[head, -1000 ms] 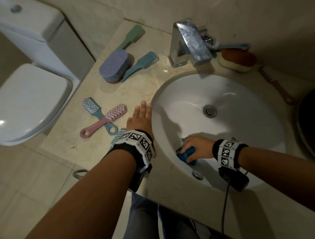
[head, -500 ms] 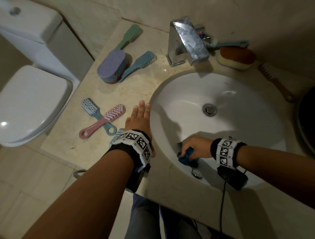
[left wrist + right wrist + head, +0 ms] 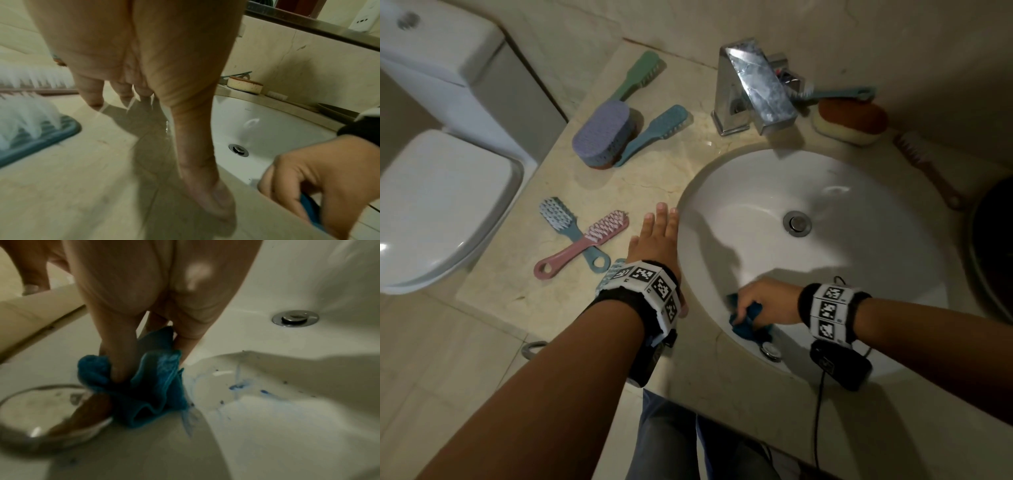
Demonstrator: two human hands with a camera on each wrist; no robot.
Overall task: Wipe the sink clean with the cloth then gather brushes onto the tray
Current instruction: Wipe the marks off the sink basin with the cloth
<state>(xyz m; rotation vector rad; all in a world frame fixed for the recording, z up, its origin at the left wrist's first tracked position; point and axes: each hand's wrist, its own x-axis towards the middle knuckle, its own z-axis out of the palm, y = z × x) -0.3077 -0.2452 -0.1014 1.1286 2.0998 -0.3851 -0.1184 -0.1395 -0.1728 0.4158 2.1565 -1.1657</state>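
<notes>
My right hand (image 3: 763, 301) grips a bunched blue cloth (image 3: 746, 325) (image 3: 148, 386) against the near wall of the white sink (image 3: 859, 246), beside the overflow ring (image 3: 770, 350) (image 3: 41, 410). Blue smears and dark specks (image 3: 242, 386) mark the bowl to the right of the cloth. My left hand (image 3: 657, 236) lies flat on the counter at the sink's left rim, fingers straight. A pink brush (image 3: 582, 245) crosses a blue brush (image 3: 571, 233) left of it. Another blue brush (image 3: 30, 129) lies partly hidden under my left wrist.
A purple scrub brush (image 3: 602, 133), a green brush (image 3: 640, 77) and a teal brush (image 3: 654, 133) lie at the back left. A chrome tap (image 3: 753, 85) stands behind the sink, with a sponge (image 3: 851, 121), a teal brush (image 3: 835, 92) and a pink brush (image 3: 928, 171) to its right. A toilet (image 3: 441, 205) stands left.
My right hand has slid the cloth a little along the sink's near wall, toward the overflow ring. My left hand has stayed flat on the counter.
</notes>
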